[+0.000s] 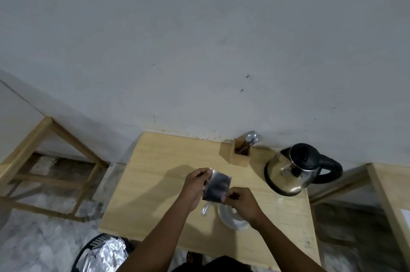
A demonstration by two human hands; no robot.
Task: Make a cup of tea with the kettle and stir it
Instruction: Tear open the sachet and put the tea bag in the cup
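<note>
Over the middle of the wooden table (155, 194) I hold a dark, shiny foil sachet (217, 187) with both hands. My left hand (196, 185) pinches its upper left corner, and my right hand (243, 204) pinches its lower right corner. Below the hands sits a white cup on a white saucer (233, 219), partly hidden by my right hand. A small silvery piece (204, 209) lies on the table beside the saucer. A steel kettle (288, 174) with a black lid and handle stands at the right of the table.
A wooden holder (239, 156) with spoons and a fork stands at the back by the wall. A dark bin (99, 254) lined with foil sits on the floor at the lower left. Wooden frames stand to the left (51, 160) and right (381, 194).
</note>
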